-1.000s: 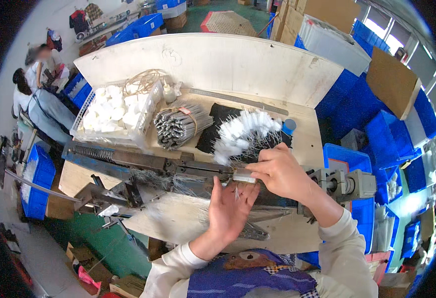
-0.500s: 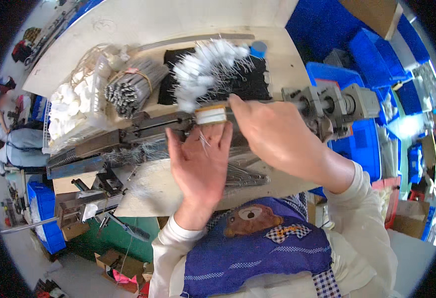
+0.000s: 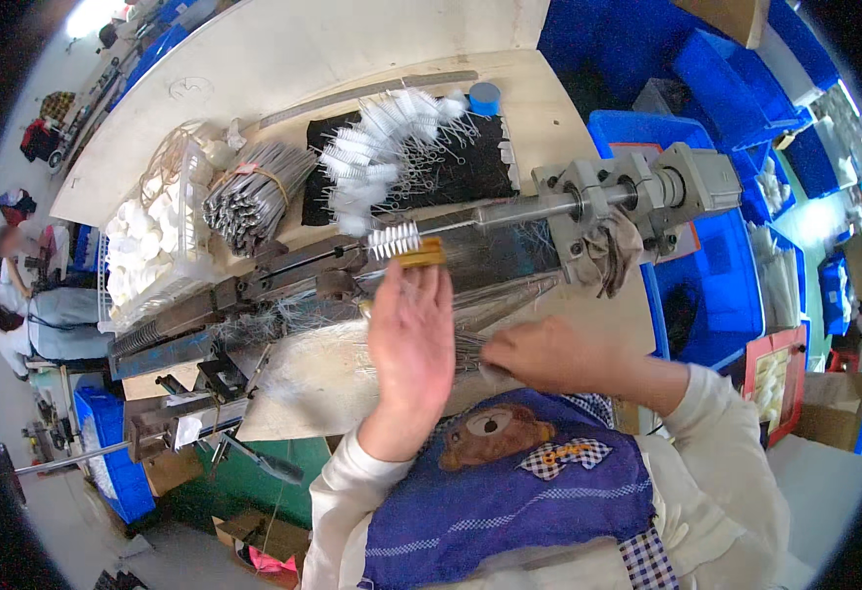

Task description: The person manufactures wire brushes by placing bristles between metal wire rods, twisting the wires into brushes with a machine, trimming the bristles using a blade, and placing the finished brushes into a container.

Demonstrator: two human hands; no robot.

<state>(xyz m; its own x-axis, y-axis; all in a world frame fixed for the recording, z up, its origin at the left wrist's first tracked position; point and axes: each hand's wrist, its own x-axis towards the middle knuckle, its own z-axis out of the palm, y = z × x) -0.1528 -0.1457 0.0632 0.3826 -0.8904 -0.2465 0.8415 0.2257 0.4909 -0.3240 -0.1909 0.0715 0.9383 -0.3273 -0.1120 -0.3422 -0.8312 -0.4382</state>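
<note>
Palm up, my left hand (image 3: pixel 411 339) has its fingers stretched side by side, with a small yellow block (image 3: pixel 421 253) at their tips. Just left of the block, a white spiral brush (image 3: pixel 394 240) lies in line with the machine's metal shaft (image 3: pixel 529 209). My right hand (image 3: pixel 539 354) is low over the bench's front part, slightly blurred, its fingers curled together. Beside its fingertips lie thin twisted wires (image 3: pixel 468 346); what the fingers hold, if anything, is hidden.
Finished white brushes (image 3: pixel 362 162) are heaped on a black cloth (image 3: pixel 490 177). To their left are a banded bundle of metal tubes (image 3: pixel 259 197) and a white basket (image 3: pixel 107 285) of white pieces. Blue bins (image 3: pixel 716 285) stand right. A rag (image 3: pixel 608 256) hangs on the machine.
My right hand has dropped from beside the block, down toward the wires near my apron. The brush now shows left of the block, its bristles fanned out. The whole view has shifted slightly.
</note>
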